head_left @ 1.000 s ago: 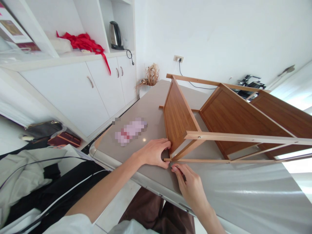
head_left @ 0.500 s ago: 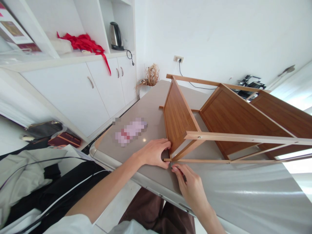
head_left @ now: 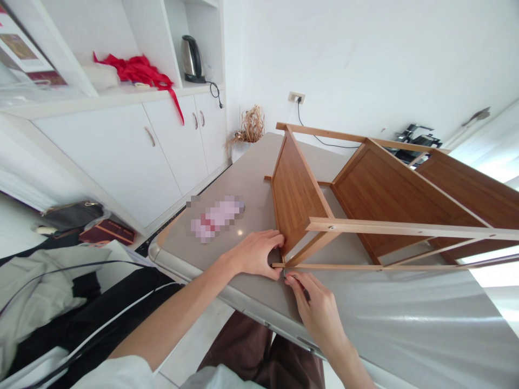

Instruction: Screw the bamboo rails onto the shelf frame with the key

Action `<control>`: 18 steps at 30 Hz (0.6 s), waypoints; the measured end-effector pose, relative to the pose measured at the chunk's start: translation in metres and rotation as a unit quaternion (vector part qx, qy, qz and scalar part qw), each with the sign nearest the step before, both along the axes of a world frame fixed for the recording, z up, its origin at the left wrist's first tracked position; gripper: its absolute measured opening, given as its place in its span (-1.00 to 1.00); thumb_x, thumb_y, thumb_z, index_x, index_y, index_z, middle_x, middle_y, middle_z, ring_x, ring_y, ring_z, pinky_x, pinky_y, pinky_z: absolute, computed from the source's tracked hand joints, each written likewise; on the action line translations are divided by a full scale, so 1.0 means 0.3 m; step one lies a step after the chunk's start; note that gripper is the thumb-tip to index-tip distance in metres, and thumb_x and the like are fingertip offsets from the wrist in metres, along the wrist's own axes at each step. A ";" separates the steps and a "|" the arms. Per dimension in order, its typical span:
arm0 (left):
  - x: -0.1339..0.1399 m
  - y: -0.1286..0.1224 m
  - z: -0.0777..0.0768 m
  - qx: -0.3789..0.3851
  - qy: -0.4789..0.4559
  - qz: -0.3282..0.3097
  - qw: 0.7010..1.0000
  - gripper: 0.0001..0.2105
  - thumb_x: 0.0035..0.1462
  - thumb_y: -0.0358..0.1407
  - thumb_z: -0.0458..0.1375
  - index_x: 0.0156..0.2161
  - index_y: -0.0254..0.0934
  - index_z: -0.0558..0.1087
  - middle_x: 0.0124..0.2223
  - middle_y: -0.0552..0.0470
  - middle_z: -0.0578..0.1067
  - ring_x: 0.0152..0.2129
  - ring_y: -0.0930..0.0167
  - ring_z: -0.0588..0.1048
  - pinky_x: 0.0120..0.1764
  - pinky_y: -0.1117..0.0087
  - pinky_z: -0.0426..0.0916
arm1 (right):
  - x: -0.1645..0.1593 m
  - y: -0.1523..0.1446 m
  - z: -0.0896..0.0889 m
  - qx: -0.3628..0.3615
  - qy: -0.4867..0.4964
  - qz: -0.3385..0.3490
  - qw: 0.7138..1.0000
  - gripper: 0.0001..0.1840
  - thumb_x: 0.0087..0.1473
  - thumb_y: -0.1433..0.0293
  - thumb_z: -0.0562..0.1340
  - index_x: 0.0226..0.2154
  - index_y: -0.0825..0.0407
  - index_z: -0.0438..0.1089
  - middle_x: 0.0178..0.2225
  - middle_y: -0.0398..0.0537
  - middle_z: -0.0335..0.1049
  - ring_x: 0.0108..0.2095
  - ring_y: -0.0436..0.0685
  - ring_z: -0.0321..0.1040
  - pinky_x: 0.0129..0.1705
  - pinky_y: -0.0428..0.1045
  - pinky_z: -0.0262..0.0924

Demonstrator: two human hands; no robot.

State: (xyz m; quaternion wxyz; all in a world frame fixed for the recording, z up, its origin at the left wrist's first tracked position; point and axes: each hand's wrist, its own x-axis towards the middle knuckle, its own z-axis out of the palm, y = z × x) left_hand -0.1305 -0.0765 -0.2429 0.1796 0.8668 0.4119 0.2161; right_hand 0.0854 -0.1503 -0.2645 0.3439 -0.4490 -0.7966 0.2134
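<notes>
A wooden shelf rack (head_left: 302, 189) lies on its side on the table, its panels standing up between light wooden rails. My left hand (head_left: 257, 254) is closed around the near lower corner of the rack, fingers at the end panel and thumb by the rail end. Just right of it, my right hand (head_left: 314, 300) pinches a thin metal hex key, mostly hidden in the fingers. The tip of the hex key (head_left: 284, 273) meets the outer side of the bottom rail near its end.
The grey table (head_left: 259, 302) has a blurred pinkish packet (head_left: 217, 219) on its left part. White cabinets (head_left: 121, 140) with a kettle (head_left: 192, 59) and red ribbon (head_left: 141, 73) stand at the left. A dried plant (head_left: 252, 124) is behind the table. Clothes (head_left: 60, 281) lie at lower left.
The right fingers and the metal tool have turned very slightly at the rail end. My left hand and the rack keep their places.
</notes>
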 end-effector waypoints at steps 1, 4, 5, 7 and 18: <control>0.000 0.000 -0.001 0.000 0.000 0.000 1.000 -0.61 -0.17 -0.15 0.31 -0.27 -0.18 0.25 -0.23 0.06 0.46 -0.30 0.28 0.47 -0.29 0.33 0.29 | -0.001 0.002 0.001 0.000 0.002 0.000 1.000 -0.81 0.35 0.40 0.10 -0.17 -0.04 0.44 -0.26 -0.11 0.52 -0.26 0.03 0.49 -0.19 -0.11 0.33; -0.001 0.002 -0.002 0.001 0.001 -0.001 1.000 -0.60 -0.19 -0.15 0.32 -0.27 -0.18 0.24 -0.24 0.07 0.46 -0.30 0.29 0.47 -0.29 0.33 0.30 | 0.000 0.008 0.000 0.000 0.001 -0.001 1.000 -0.81 0.35 0.38 0.11 -0.18 -0.04 0.45 -0.26 -0.10 0.53 -0.25 0.05 0.49 -0.18 -0.10 0.34; -0.001 0.002 -0.002 0.001 0.001 -0.001 1.000 -0.59 -0.19 -0.16 0.32 -0.27 -0.18 0.25 -0.24 0.07 0.46 -0.30 0.29 0.46 -0.29 0.33 0.30 | 0.001 0.010 0.000 0.002 -0.002 -0.003 1.000 -0.81 0.35 0.38 0.11 -0.18 -0.04 0.46 -0.26 -0.10 0.53 -0.26 0.05 0.49 -0.19 -0.09 0.35; -0.001 0.003 -0.003 0.001 0.002 -0.001 1.000 -0.59 -0.20 -0.16 0.33 -0.27 -0.18 0.25 -0.24 0.07 0.46 -0.31 0.29 0.46 -0.30 0.33 0.29 | 0.007 0.013 -0.002 0.005 -0.006 -0.008 1.000 -0.81 0.34 0.36 0.13 -0.16 -0.05 0.46 -0.25 -0.09 0.53 -0.28 0.05 0.49 -0.19 -0.08 0.36; 0.002 -0.002 -0.002 0.010 -0.004 0.003 1.000 -0.64 -0.16 -0.20 0.29 -0.26 -0.18 0.25 -0.25 0.05 0.46 -0.31 0.30 0.45 -0.28 0.33 0.29 | 0.078 0.039 -0.011 0.052 -0.050 -0.008 0.997 -0.89 0.31 0.35 0.18 -0.24 -0.04 0.43 -0.22 -0.03 0.43 -0.19 0.11 0.39 -0.09 0.04 0.34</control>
